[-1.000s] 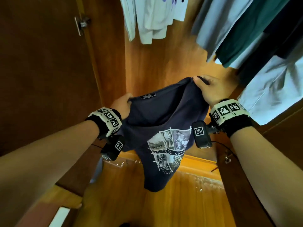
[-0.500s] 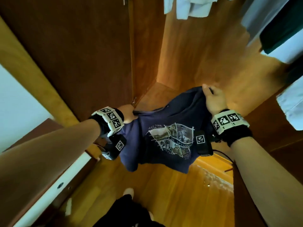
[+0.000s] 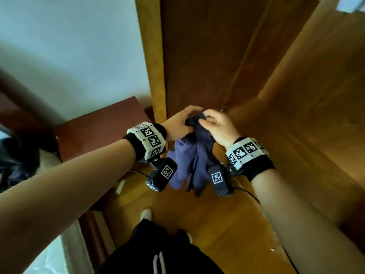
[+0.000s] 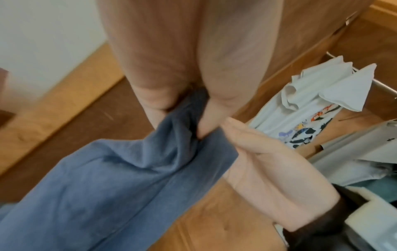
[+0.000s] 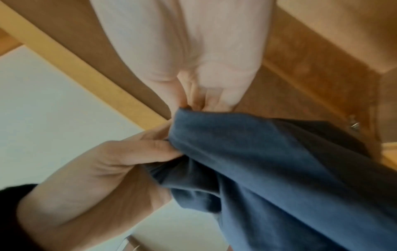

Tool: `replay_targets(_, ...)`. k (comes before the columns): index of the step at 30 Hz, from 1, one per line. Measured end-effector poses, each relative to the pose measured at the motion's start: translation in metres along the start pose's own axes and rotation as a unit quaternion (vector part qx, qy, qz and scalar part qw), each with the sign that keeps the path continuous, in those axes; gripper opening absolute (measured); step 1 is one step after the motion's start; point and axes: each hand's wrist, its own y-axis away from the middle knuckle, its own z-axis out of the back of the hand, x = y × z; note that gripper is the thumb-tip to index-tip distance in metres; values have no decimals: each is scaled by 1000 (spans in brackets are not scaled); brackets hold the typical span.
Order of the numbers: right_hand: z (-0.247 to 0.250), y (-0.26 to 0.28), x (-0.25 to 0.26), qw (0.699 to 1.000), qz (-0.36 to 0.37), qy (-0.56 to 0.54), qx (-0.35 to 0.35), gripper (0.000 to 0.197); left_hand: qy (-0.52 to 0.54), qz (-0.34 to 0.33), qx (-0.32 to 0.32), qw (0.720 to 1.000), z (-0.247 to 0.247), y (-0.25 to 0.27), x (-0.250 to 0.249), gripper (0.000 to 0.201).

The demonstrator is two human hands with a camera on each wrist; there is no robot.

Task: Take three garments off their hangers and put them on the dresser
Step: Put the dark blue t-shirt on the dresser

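A dark blue T-shirt (image 3: 193, 161) hangs bunched between my two hands in front of the wardrobe door, and no hanger shows on it. My left hand (image 3: 182, 123) pinches its top edge from the left. My right hand (image 3: 214, 124) grips the same edge from the right, the two hands touching. In the left wrist view my left hand (image 4: 182, 108) holds the blue fabric (image 4: 120, 178). The right wrist view has my right hand (image 5: 193, 101) curled on the shirt (image 5: 279, 169). The red-brown dresser (image 3: 94, 131) stands to the left, beyond my left wrist.
A brown wardrobe door (image 3: 197, 56) stands straight ahead, the open wardrobe to its right. White garments (image 4: 322, 105) hang on the rail inside. A dark heap (image 3: 17, 155) lies at the far left. My legs in black trousers (image 3: 158, 254) stand on the wooden floor.
My hands have come together, so the spread shirt is now folded and bunched, its print hidden. The view has swung left from the wardrobe, bringing the dresser and white wall into sight.
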Motion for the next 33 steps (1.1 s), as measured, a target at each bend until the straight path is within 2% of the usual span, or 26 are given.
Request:
replay_targets(2,-24,-11,17,999,17,-8,31,29,-4,-9,-4,1000,24,16,13,62)
replay_targets(5,-54,-24,38,995,31,-28,90,25,-5,15,-17,1000,58,35,25,43)
replay_targets(8,-90,-38,55,992,35,-56,108,27,-78,12,-115,990,92,48,44,25)
replay_targets(11,-122,-55,66,993,41,-93,56,25,-44,7,-203,978,129,58,69,13)
replay_targets(13,-146,-69,67,994,12,-96,60,36,-3,-14,-225,974,157,68,83,10)
replay_targets(17,-196,-81,66,983,-75,-49,163,70,55,-51,-213,974,206,83,97,19)
replay_targets(20,-238,-86,76,979,-78,22,188,76,125,-72,-204,968,237,90,105,8)
replay_targets(23,-278,-102,89,977,-90,74,177,77,154,-88,-202,963,266,101,112,13)
replay_targets(25,-299,-114,98,981,-100,55,159,58,161,-100,-219,957,281,107,115,17)
replay_targets(27,-321,-127,108,988,-83,46,122,41,186,-96,-262,942,300,115,125,25)
replay_targets(31,-355,-147,135,993,-48,32,106,35,292,-32,-364,884,337,137,160,41)
replay_targets(33,-369,-158,149,995,-44,-1,93,33,277,22,-367,888,352,148,189,54)
